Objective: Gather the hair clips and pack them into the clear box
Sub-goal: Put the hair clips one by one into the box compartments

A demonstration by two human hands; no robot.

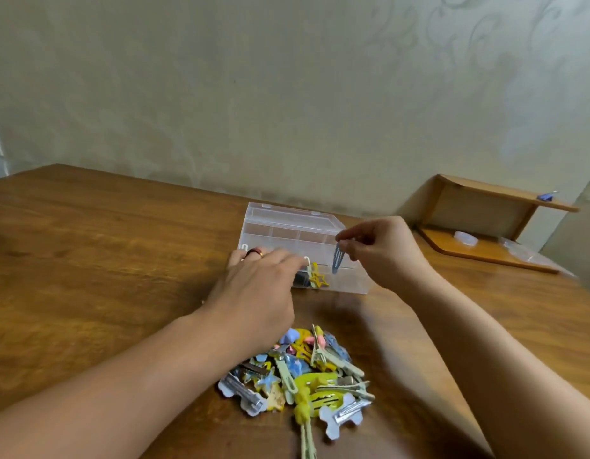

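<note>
A clear plastic box (287,226) with divided compartments sits open on the wooden table, its lid tipped back. My left hand (260,286) reaches over its front left part, fingers at a yellow star clip (318,276) in a front compartment. My right hand (383,250) pinches a grey-blue snap clip (337,260) that hangs over the box's right side. A pile of colourful hair clips (303,372) lies on the table close to me, between my forearms.
The wooden table (104,253) stretches left and meets a pale wall behind the box. A small wooden shelf unit (485,223) stands at the back right with small clear items on it and a blue item on top.
</note>
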